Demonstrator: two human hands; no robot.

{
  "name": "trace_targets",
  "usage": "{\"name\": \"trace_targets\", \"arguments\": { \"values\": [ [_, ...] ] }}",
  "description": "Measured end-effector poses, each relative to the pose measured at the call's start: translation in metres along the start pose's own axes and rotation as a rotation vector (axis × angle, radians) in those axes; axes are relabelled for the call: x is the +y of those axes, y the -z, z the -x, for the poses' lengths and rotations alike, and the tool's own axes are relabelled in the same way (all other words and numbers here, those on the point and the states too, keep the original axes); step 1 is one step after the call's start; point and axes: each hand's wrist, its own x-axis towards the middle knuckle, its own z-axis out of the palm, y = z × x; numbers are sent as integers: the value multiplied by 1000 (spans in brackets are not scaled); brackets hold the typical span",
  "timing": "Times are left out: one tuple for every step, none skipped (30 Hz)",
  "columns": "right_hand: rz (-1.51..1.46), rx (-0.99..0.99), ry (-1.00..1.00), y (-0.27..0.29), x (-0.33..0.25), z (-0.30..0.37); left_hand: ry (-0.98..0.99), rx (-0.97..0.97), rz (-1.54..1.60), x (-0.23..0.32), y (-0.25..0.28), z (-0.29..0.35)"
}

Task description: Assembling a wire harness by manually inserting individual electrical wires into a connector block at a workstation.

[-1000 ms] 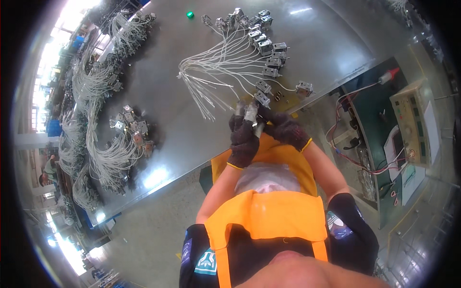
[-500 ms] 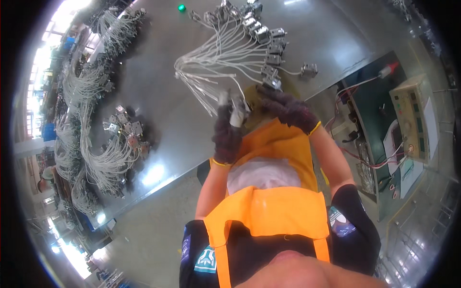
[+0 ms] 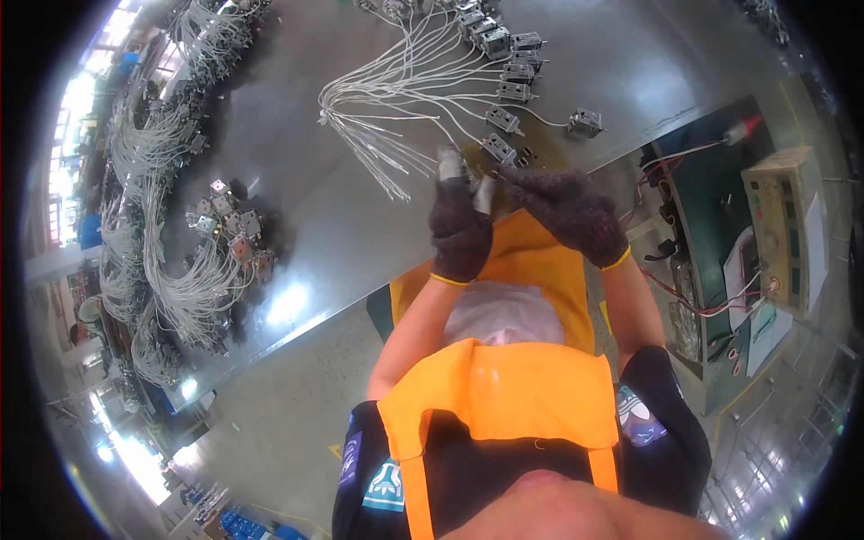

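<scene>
My left hand (image 3: 463,225), in a dark glove with white-wrapped fingertips, is over the table edge with its fingers curled in. Whatever is between them is too small or hidden to make out. Opposite it, my right hand (image 3: 569,214), gloved alike, has its fingers pressed together and pointing left; their tips hide anything they pinch. Just beyond the fingertips lies a small metal box-shaped part (image 3: 499,149) on a white cable. More such metal parts fan out behind it, their cables gathering into a tied white cable bundle (image 3: 326,115) with loose ends spread toward me.
A grey metal table (image 3: 306,207) carries a pile of metal parts (image 3: 229,220) and long heaps of white cables (image 3: 153,198) at left. One metal part (image 3: 585,122) lies apart at right. Beyond the right edge stand a beige instrument box (image 3: 776,234) with leads and red-handled scissors (image 3: 735,360).
Both hands have shifted right, the left one also slightly farther from me. A silvery part seen at my left fingers earlier is no longer plain there. The nearest metal parts have shifted slightly.
</scene>
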Motion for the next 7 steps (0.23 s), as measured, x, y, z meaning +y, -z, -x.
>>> {"name": "trace_targets", "arguments": {
  "values": [
    [1,3,-5,2,-4,2,0,-5,4,0,-1,-3],
    [105,-21,27,3,-11,1,-63,-50,-33,0,-1,-7],
    [209,-44,60,2,-16,0,-126,-94,-69,-1,0,-10],
    [213,-41,57,0,-17,-3,-128,-96,-64,-3,0,-13],
    [392,-123,28,-2,-18,-7,-133,-165,-46,-5,1,-16],
    [572,-206,-2,-4,-19,-10,-139,-235,-28,-7,1,-19],
    [594,-277,-69,-1,-30,-15,-140,-231,-28,-7,2,-20]
  ]
}}
